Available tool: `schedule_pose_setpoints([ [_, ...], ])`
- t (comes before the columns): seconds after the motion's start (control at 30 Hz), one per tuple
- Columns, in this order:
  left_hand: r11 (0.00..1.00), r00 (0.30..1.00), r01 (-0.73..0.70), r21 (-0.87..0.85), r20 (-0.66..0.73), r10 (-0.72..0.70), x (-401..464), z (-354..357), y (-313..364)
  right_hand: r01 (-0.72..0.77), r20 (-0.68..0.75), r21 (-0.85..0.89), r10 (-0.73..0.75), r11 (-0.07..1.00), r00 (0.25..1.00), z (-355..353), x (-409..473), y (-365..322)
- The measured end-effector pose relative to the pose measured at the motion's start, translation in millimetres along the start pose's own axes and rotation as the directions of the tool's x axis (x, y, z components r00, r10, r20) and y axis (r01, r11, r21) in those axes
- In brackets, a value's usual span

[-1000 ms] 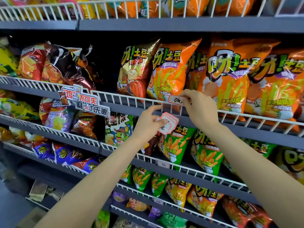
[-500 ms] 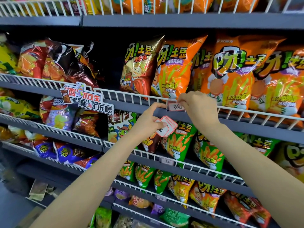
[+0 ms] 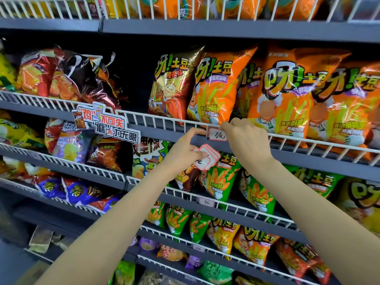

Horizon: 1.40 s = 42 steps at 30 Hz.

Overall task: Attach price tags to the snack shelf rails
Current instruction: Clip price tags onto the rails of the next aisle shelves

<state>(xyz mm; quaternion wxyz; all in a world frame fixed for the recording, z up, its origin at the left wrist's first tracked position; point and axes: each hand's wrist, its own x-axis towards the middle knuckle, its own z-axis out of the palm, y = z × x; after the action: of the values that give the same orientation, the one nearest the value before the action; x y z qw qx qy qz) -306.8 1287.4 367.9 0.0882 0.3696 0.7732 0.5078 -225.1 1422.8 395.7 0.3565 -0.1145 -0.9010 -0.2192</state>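
Grey shelving (image 3: 236, 29) with white wire guards (image 3: 51, 99) filled the view; grey floor (image 3: 12, 264) showed lower left.

The price tag (image 3: 217, 135) was white with a red border (dark handwriting); the wire rail (image 3: 164, 119) white, the bags (image 3: 218, 87) orange.

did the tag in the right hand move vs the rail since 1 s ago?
Yes. The price tag went down from the wire rail's top edge to its front, just under the orange bag; the right hand pinches it there.
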Motion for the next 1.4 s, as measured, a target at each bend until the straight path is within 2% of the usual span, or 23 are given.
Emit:
schedule_pose_setpoints([
  [0.33, 1.0, 1.0, -0.001, -0.014, -0.016, 0.001, 3, 1, 7, 0.035, 0.016, 0.083, -0.037, 0.996, 0.999, -2, -3, 3],
  [0.63, 0.996, 0.976, -0.003, -0.084, -0.218, -0.015, -14, 2, 21, 0.106, -0.047, 0.197, -0.099, 0.975, 0.994, -3, -5, 6],
  [0.8, 0.995, 0.95, 0.017, -0.103, -0.308, -0.048, -30, 6, 33, 0.04, -0.042, 0.223, -0.032, 0.974, 0.999, 1, -8, 8],
  [1.03, 0.993, 0.938, 0.035, -0.113, -0.339, -0.072, -52, 10, 43, -0.055, 0.053, 0.205, 0.045, 0.977, 0.998, -4, -21, 4],
  [1.4, 0.992, 0.914, 0.068, -0.109, -0.391, -0.106, -71, 4, 44, 0.114, 0.186, 0.1, -0.131, 0.988, 0.974, -6, -26, 3],
])
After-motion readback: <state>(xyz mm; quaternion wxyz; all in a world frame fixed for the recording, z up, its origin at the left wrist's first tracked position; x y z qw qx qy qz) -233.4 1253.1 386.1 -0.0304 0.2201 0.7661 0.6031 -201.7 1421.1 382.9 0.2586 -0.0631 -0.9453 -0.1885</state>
